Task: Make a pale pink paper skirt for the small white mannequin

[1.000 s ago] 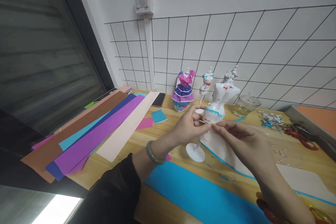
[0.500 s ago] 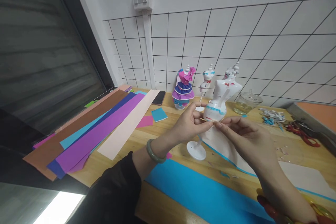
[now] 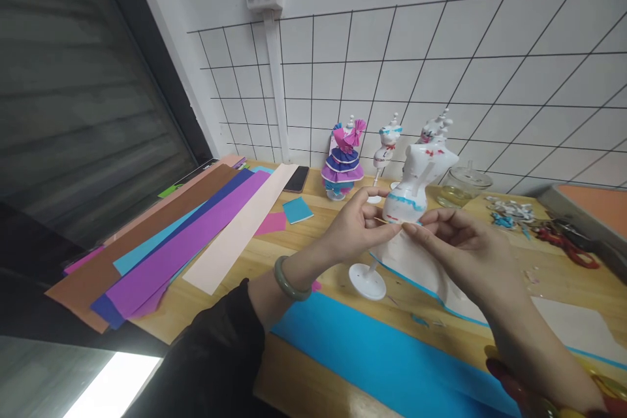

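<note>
Since the earlier frame, the left hand [image 3: 353, 225], right hand [image 3: 470, 251] and the one form between them [image 3: 415, 176] have shifted slightly rightward in view. Glossy white, smeared blue and red, the form leans above the table [image 3: 262, 248]; both hands pinch cream paper [image 3: 411, 264] at its hips. Behind stand three other forms [image 3: 342, 160], one dressed.

And there's the mannequin [image 3: 414, 176], tilting up just behind the fingertips of my left grip [image 3: 350, 225] and right grip [image 3: 465, 245]! Over on the surface [image 3: 255, 258], paper strips [image 3: 191, 241] overlap along the left edge, a phone [image 3: 296, 179] by their far ends. Near the back edge, a dressed figure [image 3: 343, 166] stands left of a smaller mannequin [image 3: 383, 160]; right of both, a jar [image 3: 463, 192]. Scissors [image 3: 573, 249] lie near the right edge, beside a tray [image 3: 554, 208].
</note>
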Available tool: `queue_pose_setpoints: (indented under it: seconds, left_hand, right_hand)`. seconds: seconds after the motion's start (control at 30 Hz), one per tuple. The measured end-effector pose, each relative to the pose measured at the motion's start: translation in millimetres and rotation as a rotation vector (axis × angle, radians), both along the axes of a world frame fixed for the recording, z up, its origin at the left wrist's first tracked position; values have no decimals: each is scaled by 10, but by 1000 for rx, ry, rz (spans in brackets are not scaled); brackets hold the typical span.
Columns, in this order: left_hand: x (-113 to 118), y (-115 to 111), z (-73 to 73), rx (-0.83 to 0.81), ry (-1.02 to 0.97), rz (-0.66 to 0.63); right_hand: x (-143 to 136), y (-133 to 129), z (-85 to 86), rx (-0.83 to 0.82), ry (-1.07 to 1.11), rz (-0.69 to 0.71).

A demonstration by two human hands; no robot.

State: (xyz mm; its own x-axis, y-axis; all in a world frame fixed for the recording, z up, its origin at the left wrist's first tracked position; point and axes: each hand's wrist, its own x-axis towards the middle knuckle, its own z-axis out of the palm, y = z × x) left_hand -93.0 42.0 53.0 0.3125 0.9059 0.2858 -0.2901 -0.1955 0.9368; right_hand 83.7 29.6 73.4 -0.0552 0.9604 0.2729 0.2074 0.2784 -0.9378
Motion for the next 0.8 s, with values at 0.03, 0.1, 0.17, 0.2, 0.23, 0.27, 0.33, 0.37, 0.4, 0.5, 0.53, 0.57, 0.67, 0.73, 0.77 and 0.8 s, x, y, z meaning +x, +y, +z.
queue_pose_setpoints:
  seconds: [0.03, 0.1, 0.17, 0.2, 0.23, 0.27, 0.33, 0.37, 0.4, 0.5, 0.53, 0.57, 0.67, 0.73, 0.77, 0.8]
  left_hand:
    - [-4, 0, 8, -7, -3, -4]
    - [-11, 0, 28, -22, -15, -11]
    - [-13, -6, 50, -45, -23, -12]
    - [-11, -11, 60, -57, -24, -12]
    - [-9, -17, 69, -65, -24, -12]
    - [-5, -24, 76, -69, -25, -13]
    - [4, -36, 81, -70, -25, -1]
    - [8, -40, 79, -71, -22, 11]
    - [13, -41, 73, -74, -16, 24]
    - [23, -32, 48, -72, -9, 42]
    - [26, -26, 40, -69, -15, 40]
    - [30, -21, 31, -67, -22, 40]
    - [44, -8, 5, -62, -32, 49]
    - [57, 0, -20, -55, -20, 63]
    - [63, 4, -34, -57, -13, 73]
    - [70, 7, -49, -64, -5, 83]
  right_hand:
    - [2, 4, 4, -9, 3, 5]
    - [4, 10, 8, -30, 23, 20]
    - [4, 13, 6, -45, 54, 34]
    - [3, 14, 3, -49, 69, 40]
    - [2, 14, -2, -53, 81, 47]
    - [0, 14, -7, -55, 89, 51]
    - [-6, 16, -15, -63, 85, 57]
    - [-9, 17, -16, -66, 74, 60]
    - [-13, 19, -15, -66, 58, 63]
    - [-17, 27, -7, -48, 11, 85]
    - [-12, 31, -7, -38, -2, 91]
    - [-1, 36, -10, -30, -16, 96]
    - [62, 61, -40, -24, -100, 103]
    - [116, 82, -64, -34, -169, 100]
    - [142, 93, -71, -39, -189, 101]
    - [164, 101, -72, -44, -194, 105]
